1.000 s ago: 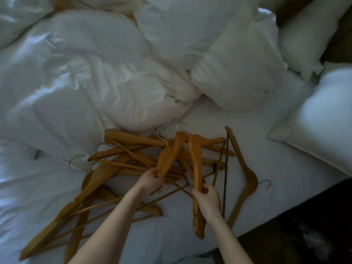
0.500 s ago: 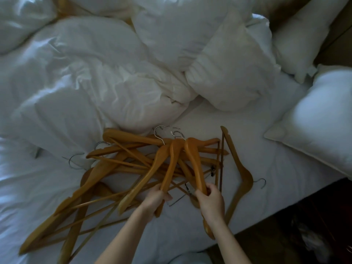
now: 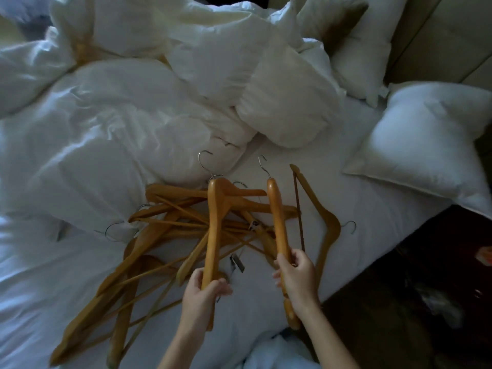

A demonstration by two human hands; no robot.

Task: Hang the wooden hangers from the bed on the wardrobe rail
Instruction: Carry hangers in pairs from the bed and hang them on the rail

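so the bed (image 3: pixel 372 209) fills pretty much the whole view, white sheet, with a crumpled duvet (image 3: pixel 106 142) bunched up well beyond both grips and off to the left. 2 pillows further out: 1 (image 3: pixel 287 102) straight past the grips, another (image 3: pixel 426 139) way out to the right of the right-hand grip.

The hanger pile (image 3: pixel 165 235) sits on the sheet just left of and beyond the left grip, all tangled, hooks poking out toward the duvet. 1 loose hanger (image 3: pixel 328 225) lies flat just right of the right grip, not touching it.

Left hand (image 3: pixel 202 299) is wrapped around the lower arm of a wooden hanger (image 3: pixel 215 222), hook end pointing away, over the pile. Right hand (image 3: pixel 298 280) is clenched on a 2nd hanger (image 3: pixel 277 217), seen edge-on, hook also pointing away. The 2 held ones are apart, roughly parallel.

Small metal clip (image 3: pixel 237 262) sits between the 2 grips.
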